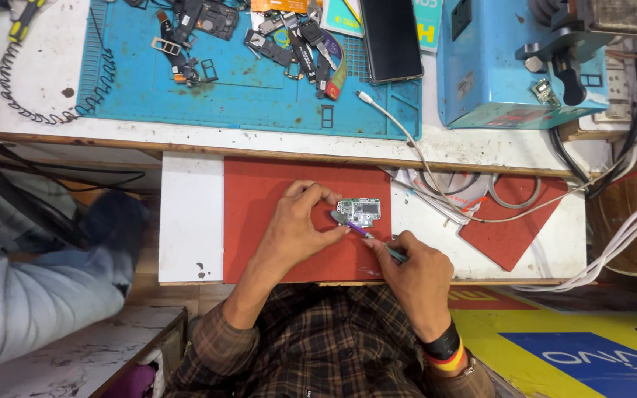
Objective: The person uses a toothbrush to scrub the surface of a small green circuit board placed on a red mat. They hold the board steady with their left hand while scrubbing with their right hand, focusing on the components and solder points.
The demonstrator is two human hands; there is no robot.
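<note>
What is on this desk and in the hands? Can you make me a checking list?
Surface: red mat on a white pull-out shelf, below a white bench.
Job's things: small green circuit board on the red mat; thin purple-tipped tool touching it.
Clutter: phone parts and a dark phone on a blue mat.
Fingers: left hand steadies the board; right hand holds the tool.
Cables: white cable, coiled black cord, white wire bundle.
Surroundings: blue machine; another person's leg at the left.
</note>
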